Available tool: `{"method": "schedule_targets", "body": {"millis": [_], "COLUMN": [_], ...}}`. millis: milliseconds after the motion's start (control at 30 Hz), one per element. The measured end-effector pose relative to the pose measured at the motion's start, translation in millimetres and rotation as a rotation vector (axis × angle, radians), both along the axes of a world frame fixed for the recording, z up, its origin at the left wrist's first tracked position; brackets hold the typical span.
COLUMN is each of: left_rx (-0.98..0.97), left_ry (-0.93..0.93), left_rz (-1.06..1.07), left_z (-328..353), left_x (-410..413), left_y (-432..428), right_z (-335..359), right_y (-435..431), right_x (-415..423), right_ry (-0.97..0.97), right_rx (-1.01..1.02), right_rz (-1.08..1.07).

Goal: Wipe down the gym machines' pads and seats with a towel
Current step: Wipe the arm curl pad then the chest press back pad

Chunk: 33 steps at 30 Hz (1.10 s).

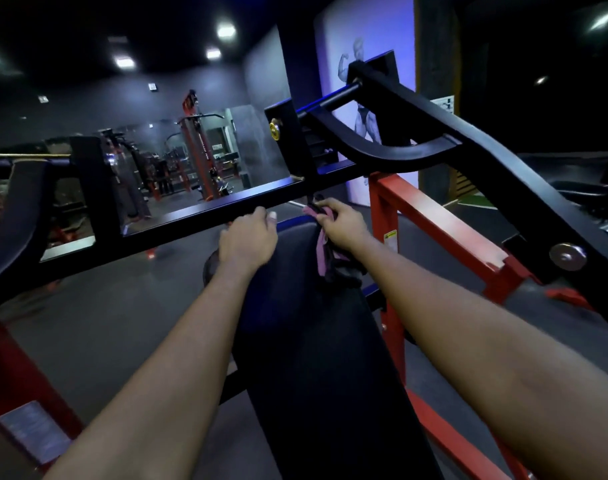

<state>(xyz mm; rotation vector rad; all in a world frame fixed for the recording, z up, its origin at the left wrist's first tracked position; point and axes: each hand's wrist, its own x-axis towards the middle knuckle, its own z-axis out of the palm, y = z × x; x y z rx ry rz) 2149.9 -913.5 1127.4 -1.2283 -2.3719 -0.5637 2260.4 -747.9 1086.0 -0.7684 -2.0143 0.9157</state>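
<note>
Towel [325, 244] at the pad's [313, 341] top
My right hand [344, 223] grips the bunched towel at the pad's upper right edge; my left hand [247, 237] curls over its top, hold unclear.

Left hand [249, 239]: fingertips hidden under the black crossbar [205, 209], can't tell if I grip it or only touch it. Right hand [342, 221]: fingertips buried in the towel [325, 247]. Towel's dark lower end blends into the pad [306, 341], outline unclear. Pad's near end and both my forearms are cut off by the picture's edges. Sticker [390, 236] on the red frame [434, 216]: too small to read. Far machines [195, 157]: blurred.
</note>
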Motion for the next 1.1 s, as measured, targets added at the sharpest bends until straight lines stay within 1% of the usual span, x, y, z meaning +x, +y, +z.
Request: {"method": "schedule_targets", "body": {"millis": [33,67,100,133,200,300,367,433,500,567,633,767,900,933,1000,1100], "left_rx": [-0.112,-0.198,-0.244,-0.244,-0.203,-0.17,-0.165,-0.163,-0.154,-0.149,-0.152,-0.158,-0.023,-0.007,-0.035,-0.218], "left_ry": [-0.019,0.015,0.071,0.127,0.179,0.203,0.204,0.214,0.226,0.245,0.258,0.252,0.328,0.361,0.428,0.497], "left_rz": [0.007,0.026,0.046,0.062,0.077,0.083,0.093,0.093,0.089,0.091,0.096,0.113,0.165,0.13,-0.002,-0.189], "left_z": [0.8,-0.9,-4.2,-7.4,-13.7,-17.6,-18.2,-18.5,-18.8,-19.2,-19.0,-19.2,-39.4,-47.3,-59.7,-74.3], "left_x": [0.5,0.3,2.0,1.3,0.6,-1.8,0.0,0.6,0.7,1.4,1.1,2.2,17.0,23.6,42.3,71.1], "left_y": [7.8,13.2,18.8,19.8,21.2,22.6,22.5,22.3,21.0,20.4,20.7,21.3,29.0,34.3,49.5,78.1], "right_z": [-11.2,-23.0,-36.1,-48.7,-76.6,-102.6,-93.1,-66.6,-34.7,-19.4,-27.7,-71.3,-126.5,-142.2,-179.0,-238.9], "right_y": [-1.1,-2.8,-3.6,-6.5,-11.0,-19.6,-20.2,-16.0,-12.8,-9.5,-5.5,-7.0,-21.6,-27.0,-35.9,-52.4], "right_x": [4.2,7.8,14.0,19.2,32.0,47.1,45.2,33.4,20.5,10.3,10.2,33.1,59.0,67.0,88.4,121.9], "right_ry": [0.054,0.103,0.14,0.164,0.171,0.087,0.085,0.14,0.166,0.126,0.102,0.177,0.217,0.213,0.207,0.169], "right_rx": [-0.054,-0.097,-0.133,-0.159,-0.217,-0.274,-0.268,-0.213,-0.1,-0.008,-0.012,-0.112,-0.186,-0.2,-0.233,-0.261], "right_rz": [-0.009,-0.025,-0.043,-0.05,-0.075,-0.133,-0.17,-0.16,-0.085,-0.002,0.048,0.08,0.053,0.049,0.049,-0.001]}}
